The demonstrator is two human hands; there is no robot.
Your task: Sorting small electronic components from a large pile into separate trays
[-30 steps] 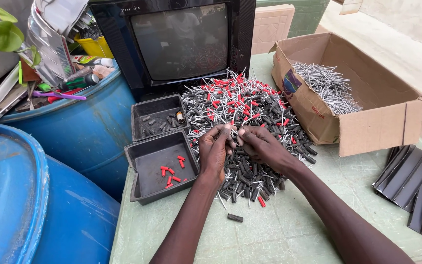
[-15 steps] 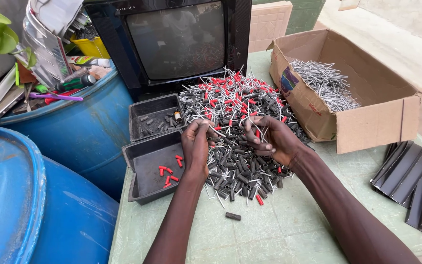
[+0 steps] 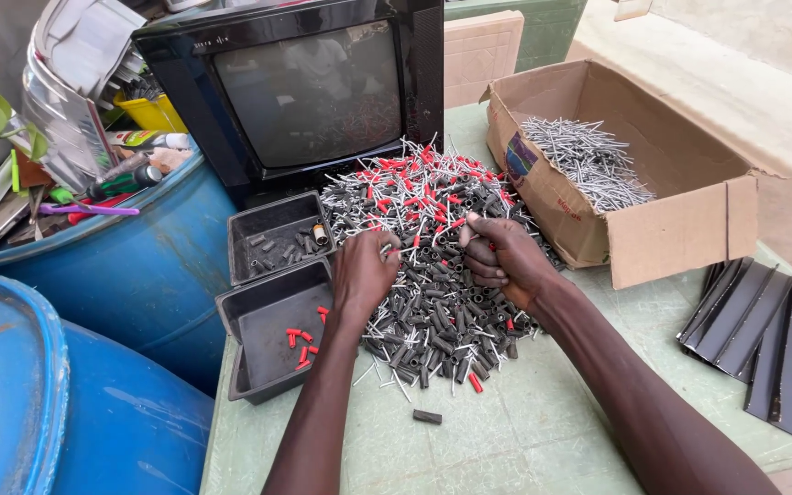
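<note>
A big pile of small grey and red sleeves with metal pins (image 3: pixel 433 197) lies on the green table (image 3: pixel 543 431) in front of a black television (image 3: pixel 313 82). My left hand (image 3: pixel 364 273) rests on the pile's left side, fingertips pinched on a small pinned piece. My right hand (image 3: pixel 503 258) sits on the middle of the pile, fingers curled around a small piece. Left of the pile stand two black trays: the near tray (image 3: pixel 263 316) holds a few red sleeves (image 3: pixel 300 339), the far tray (image 3: pixel 258 220) holds grey sleeves.
An open cardboard box (image 3: pixel 671 234) with a heap of metal pins (image 3: pixel 588 160) stands at the right. Black metal strips (image 3: pixel 772 344) lie at the right edge. Blue barrels (image 3: pixel 130 266) stand left of the table, one full of tools. One grey sleeve (image 3: pixel 427 416) lies alone.
Both hands have moved up from the pile's near edge toward its middle and drawn apart, each pinching small pieces.
</note>
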